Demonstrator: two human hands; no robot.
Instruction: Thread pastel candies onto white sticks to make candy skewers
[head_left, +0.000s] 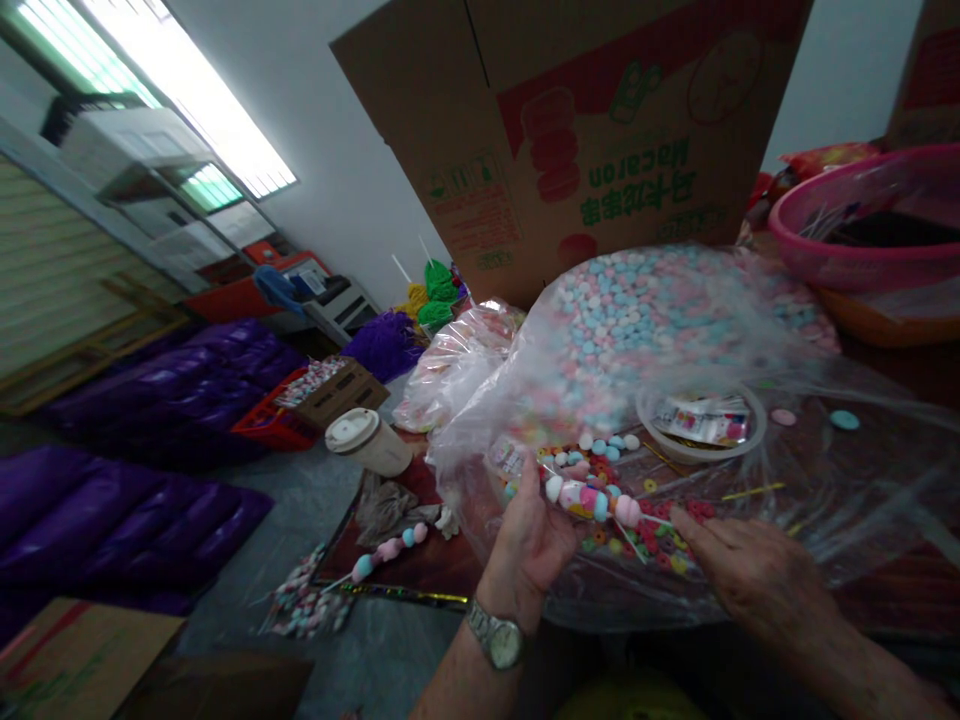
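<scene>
Over the table I hold a marshmallow skewer (585, 498), its pink, white and blue pieces lying sideways with a printed label among them. My left hand (536, 540) supports the candy end, thumb against it and palm turned up. At the other end, the fingers of my right hand (739, 560) close on the white stick. Beneath lie small colourful candy rings (667, 545) on clear plastic. A round clear tub (701, 425) with printed labels sits just beyond. Behind it spreads a big transparent bag (630, 310) full of pink, blue and white candies.
A finished-looking skewer (390, 548) rests at the table's left edge near a lidded cup (367, 440). More skewers (307, 595) lie piled below. A tall Macaron carton (585, 140) stands behind; a pink basin (862, 225) is at right. Purple bundles (112, 510) line the floor.
</scene>
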